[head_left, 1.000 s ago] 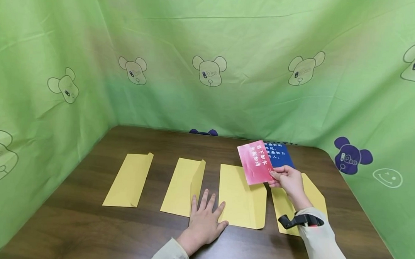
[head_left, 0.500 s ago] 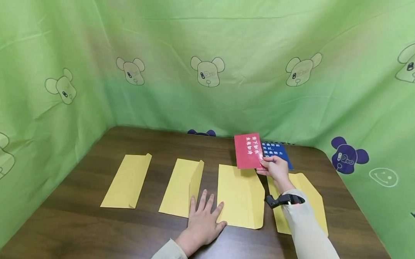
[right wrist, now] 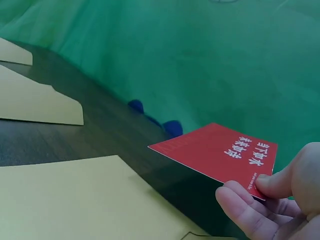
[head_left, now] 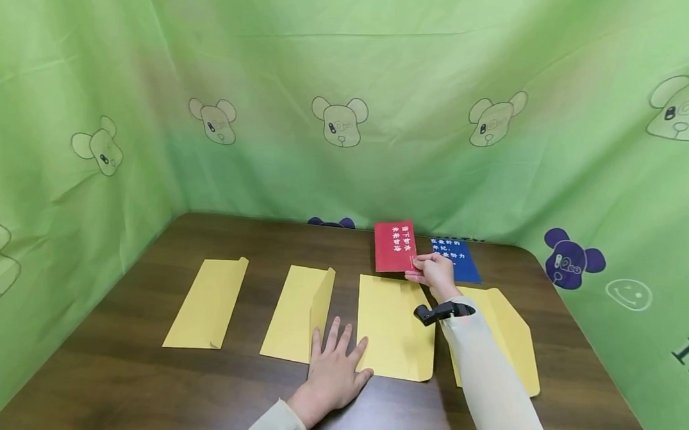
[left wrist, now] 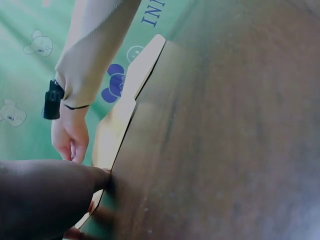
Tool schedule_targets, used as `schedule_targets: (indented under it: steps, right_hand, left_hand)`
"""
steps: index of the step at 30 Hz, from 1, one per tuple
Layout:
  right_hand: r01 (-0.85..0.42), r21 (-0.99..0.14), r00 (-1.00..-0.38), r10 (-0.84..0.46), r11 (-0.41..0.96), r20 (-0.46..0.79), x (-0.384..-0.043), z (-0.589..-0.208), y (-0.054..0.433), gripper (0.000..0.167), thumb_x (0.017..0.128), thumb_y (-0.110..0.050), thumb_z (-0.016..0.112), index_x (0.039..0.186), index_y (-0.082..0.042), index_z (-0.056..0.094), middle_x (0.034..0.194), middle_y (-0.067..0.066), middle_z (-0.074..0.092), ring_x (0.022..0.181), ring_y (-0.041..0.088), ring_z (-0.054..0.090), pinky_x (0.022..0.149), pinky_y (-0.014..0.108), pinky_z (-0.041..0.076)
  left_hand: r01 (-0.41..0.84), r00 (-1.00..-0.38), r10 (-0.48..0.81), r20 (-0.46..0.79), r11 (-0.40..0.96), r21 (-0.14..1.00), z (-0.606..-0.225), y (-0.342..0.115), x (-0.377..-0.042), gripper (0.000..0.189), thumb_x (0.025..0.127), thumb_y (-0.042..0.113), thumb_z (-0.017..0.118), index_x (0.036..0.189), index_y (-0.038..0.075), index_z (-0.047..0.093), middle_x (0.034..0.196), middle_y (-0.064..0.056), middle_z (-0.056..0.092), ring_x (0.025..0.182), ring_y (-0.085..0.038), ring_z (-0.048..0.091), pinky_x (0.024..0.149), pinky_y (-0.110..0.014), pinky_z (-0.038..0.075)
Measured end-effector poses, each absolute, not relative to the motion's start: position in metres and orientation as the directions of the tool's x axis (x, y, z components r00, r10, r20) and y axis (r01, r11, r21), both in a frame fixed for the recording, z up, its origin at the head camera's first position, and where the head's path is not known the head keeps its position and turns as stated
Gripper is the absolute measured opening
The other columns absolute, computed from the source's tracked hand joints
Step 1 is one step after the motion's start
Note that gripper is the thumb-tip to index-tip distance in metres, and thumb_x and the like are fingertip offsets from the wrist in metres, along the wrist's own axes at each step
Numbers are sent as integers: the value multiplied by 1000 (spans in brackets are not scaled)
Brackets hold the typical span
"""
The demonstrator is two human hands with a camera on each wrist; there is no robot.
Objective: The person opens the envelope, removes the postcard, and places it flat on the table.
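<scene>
My right hand (head_left: pixel 436 275) pinches a red card (head_left: pixel 394 246) with white writing by its lower right corner, thumb on top. In the head view the card is just behind the third yellow envelope (head_left: pixel 388 326); the right wrist view shows the red card (right wrist: pixel 220 155) tilted over the table's far part. To its right lies a blue card (head_left: pixel 464 262) with white writing, partly behind the hand. My left hand (head_left: pixel 333 378) rests with fingers spread, between the second envelope (head_left: pixel 291 312) and the third, fingertips at their edges.
Another yellow envelope (head_left: pixel 204 305) lies at the left, and one more envelope (head_left: pixel 518 338) at the right, partly under the right sleeve (head_left: pixel 493 382). All are on a dark wooden table (head_left: pixel 112 371). A green printed curtain (head_left: pixel 282 58) closes off the back and sides.
My right hand has carried the red card left and back, away from over the third envelope, and turned it straighter. More of the blue card's lower part shows. The left hand stays put.
</scene>
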State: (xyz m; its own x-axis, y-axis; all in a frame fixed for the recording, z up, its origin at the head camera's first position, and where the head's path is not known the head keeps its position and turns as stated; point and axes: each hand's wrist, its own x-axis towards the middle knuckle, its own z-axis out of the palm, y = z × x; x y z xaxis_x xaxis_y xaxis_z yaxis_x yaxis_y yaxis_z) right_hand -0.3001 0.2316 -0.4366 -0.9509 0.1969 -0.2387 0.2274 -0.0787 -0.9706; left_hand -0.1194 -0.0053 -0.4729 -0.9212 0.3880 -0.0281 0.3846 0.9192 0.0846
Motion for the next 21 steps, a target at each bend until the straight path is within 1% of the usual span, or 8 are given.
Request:
schedule_targets:
  steps: [6,10,13,17,21]
  right_hand:
    - [271,-959,-946,161,-82,-281,-311,-439,222,39,102,4,46,138,15,42,121,22,49,61,11,68,69,27,59]
    - [288,-955,-943,151,-75,-296,-316,-438,220,41,101,5,44,141,15,39,132,30,46,62,12,69,73,28,58]
    - [305,-949,-940,133,-75,-313,-319,-437,218,43,101,6,42,143,15,37,139,33,43,63,14,69,76,29,58]
    - [315,-946,-940,112,-79,-323,-323,-438,215,45,100,7,42,144,16,36,142,34,41,62,13,69,77,30,58]
    - [328,-942,-935,115,-65,-334,-326,-440,213,44,100,8,42,143,15,39,140,35,43,61,12,69,76,29,58]
  left_hand:
    - [381,-923,383,-21,922,72,-474,-5,-121,58,100,59,42,151,31,45,157,-9,37,151,-33,14,114,-61,15]
    - [380,-924,382,-22,923,66,-472,-4,-122,58,100,58,42,151,31,45,157,-8,37,151,-32,14,115,-61,15]
    - [380,-923,383,-31,922,67,-471,-4,-122,58,100,58,42,151,31,44,157,-9,37,151,-33,14,115,-61,15]
    - [382,-923,384,-21,922,65,-471,-4,-122,58,100,58,43,151,30,45,156,-9,38,150,-33,15,114,-61,16]
    - [384,-923,386,-9,921,68,-473,-4,-121,58,100,57,44,150,30,46,156,-9,39,150,-33,16,114,-61,16]
